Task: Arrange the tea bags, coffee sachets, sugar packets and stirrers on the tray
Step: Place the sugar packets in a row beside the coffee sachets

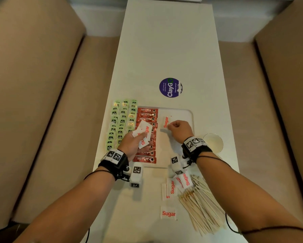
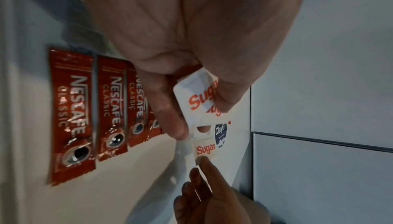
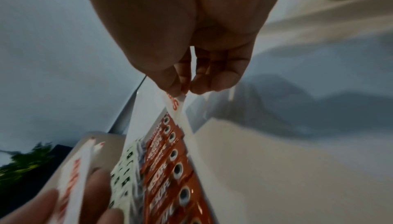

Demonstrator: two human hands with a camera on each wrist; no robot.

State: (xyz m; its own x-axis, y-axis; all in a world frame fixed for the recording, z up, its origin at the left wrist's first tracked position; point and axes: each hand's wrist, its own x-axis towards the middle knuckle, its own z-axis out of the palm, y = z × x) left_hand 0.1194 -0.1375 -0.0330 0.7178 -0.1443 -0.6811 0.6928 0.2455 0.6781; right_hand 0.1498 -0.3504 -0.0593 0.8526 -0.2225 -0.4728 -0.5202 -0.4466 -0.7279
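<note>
A white tray lies on the table with green tea bags in columns at its left and red Nescafe coffee sachets in a column beside them. My left hand hovers over the sachets and holds a small stack of white sugar packets, seen also in the left wrist view as sugar packets. My right hand pinches one sugar packet by its near edge over the tray's bare right part. In the right wrist view that sugar packet hangs from the fingertips.
Loose sugar packets and a heap of wooden stirrers lie on the table near me, right of centre. A round glass dish sits right of the tray. A purple round sticker is beyond the tray. Beige seats flank the table.
</note>
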